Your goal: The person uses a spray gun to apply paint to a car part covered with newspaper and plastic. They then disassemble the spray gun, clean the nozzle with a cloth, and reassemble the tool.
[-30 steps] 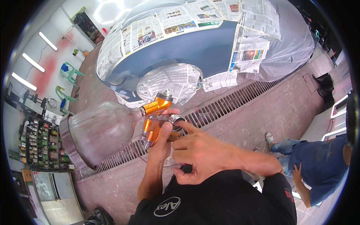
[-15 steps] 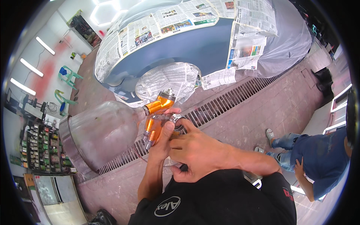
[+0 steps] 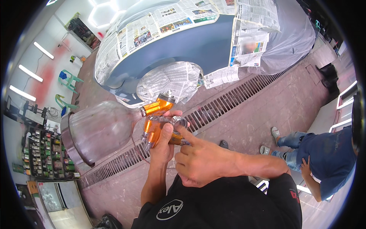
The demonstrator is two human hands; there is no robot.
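My left hand (image 3: 163, 147) is closed around an orange spray gun (image 3: 153, 128) and a silver metal ring (image 3: 178, 123), the thumb pressing near the ring. A big, cloudy see-through paint cup (image 3: 103, 128) is joined to the gun and tilts to the left. The gun's silver nozzle end (image 3: 166, 97) points up and away from me. My right hand (image 3: 207, 160) stretches its index finger to the ring's lower edge and touches it. Its other fingers are curled in, and whatever may be inside them is hidden.
Ahead stands a car body panel (image 3: 179, 45) in blue-grey, bordered by newspaper (image 3: 167, 78) and plastic sheeting (image 3: 289, 45). A floor grate (image 3: 228, 95) runs diagonally below. To the right stands a person (image 3: 328, 162) in a blue shirt. Green stools (image 3: 69, 81) and a rack of cans (image 3: 47, 152) are at left.
My right hand has shifted slightly down and right, its index finger now straighter against the ring. The spray gun has turned a little, showing more of the ring's opening.
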